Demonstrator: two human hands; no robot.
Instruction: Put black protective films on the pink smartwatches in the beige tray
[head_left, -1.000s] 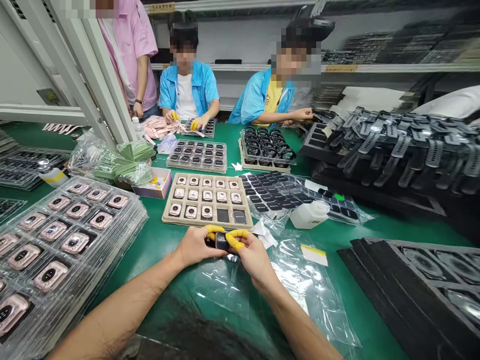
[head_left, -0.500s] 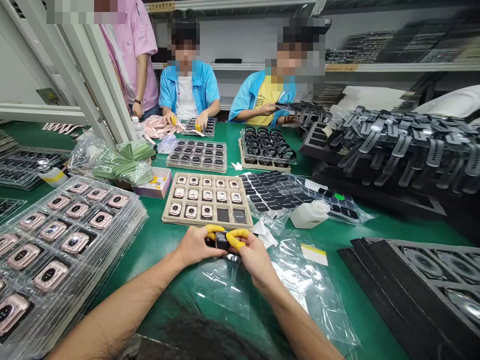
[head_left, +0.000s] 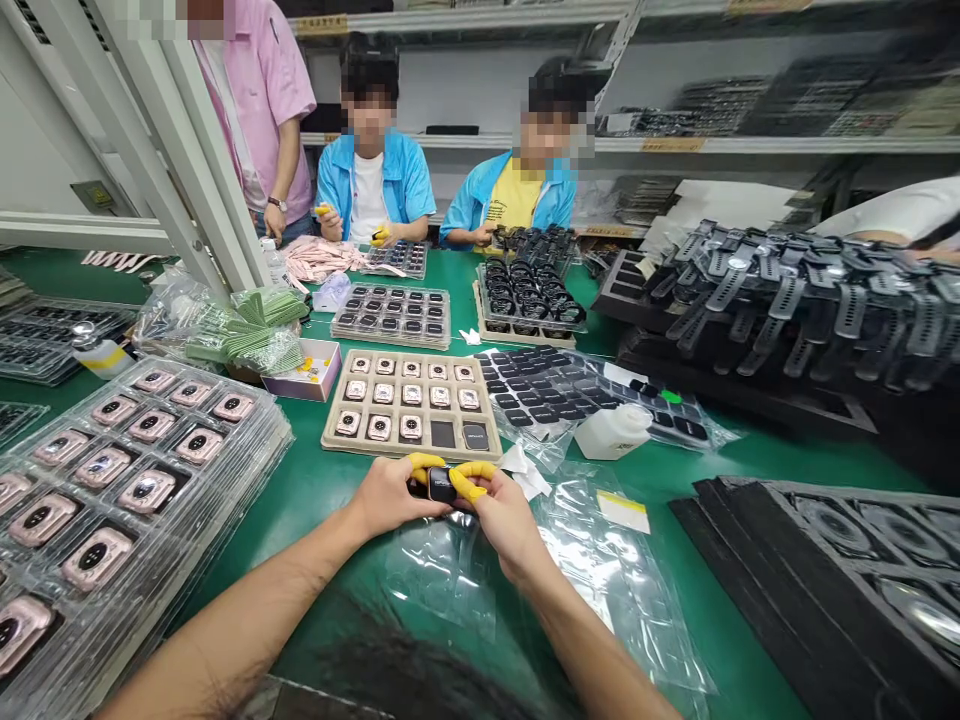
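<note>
Little has shifted at the near edge of the bench since the earlier frames: the left hand (head_left: pixel 386 495) and the right hand (head_left: pixel 510 520) sit in nearly the same spot, fingers a touch closer together, while across the table the co-worker in the yellow shirt (head_left: pixel 517 200) has brought a raised tray of straps down to the stack in front, and the co-worker in the white shirt (head_left: pixel 371 195) has lifted one hand. For the work in hand this reads as the same hold carried on, not a new step. Both hands are closed around a small watch body (head_left: pixel 439 484), pinched from either side by fingertips in yellow finger cots (head_left: pixel 425 462), just above the green table (head_left: pixel 315 490) and over a clear plastic bag (head_left: pixel 442 570), a little in front of the beige tray (head_left: pixel 330 432) of similar pieces. Its dark face is turned up toward the camera, a rose-gold edge showing on the left; its long axis seems to run across, from hand to hand, though it is too small to be sure
</note>
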